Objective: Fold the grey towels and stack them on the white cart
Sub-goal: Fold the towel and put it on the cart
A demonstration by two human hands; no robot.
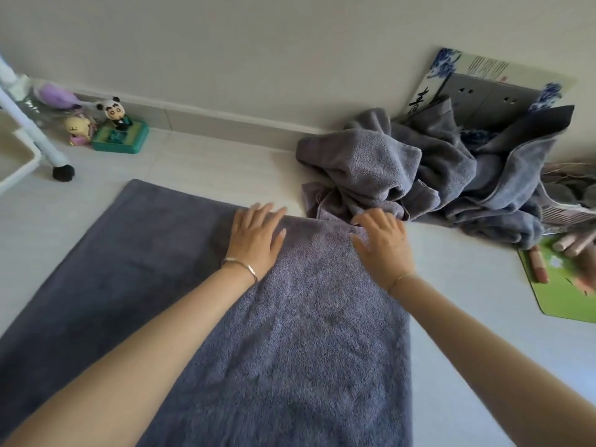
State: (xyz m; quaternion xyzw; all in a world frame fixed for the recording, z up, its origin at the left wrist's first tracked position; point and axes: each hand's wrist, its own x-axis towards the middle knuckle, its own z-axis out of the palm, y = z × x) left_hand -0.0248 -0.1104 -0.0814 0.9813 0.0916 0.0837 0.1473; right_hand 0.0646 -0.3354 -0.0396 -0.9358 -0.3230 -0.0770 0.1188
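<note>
A large grey towel (290, 333) lies spread on the pale floor, its right part doubled over the darker left part (106, 262). My left hand (256, 237) rests flat on the towel's far edge with straight fingers. My right hand (383, 241) presses flat on the far right corner, fingers spread. A heap of crumpled grey towels (429, 175) lies just beyond my right hand against the wall. The white cart (22, 150) shows only at the far left edge, with one leg and a black wheel (63, 172).
Small toy figures (113, 124) and a green box stand by the wall at the left. A patterned board (490, 82) leans on the wall behind the heap. A green mat (567, 285) with small items lies at the right edge.
</note>
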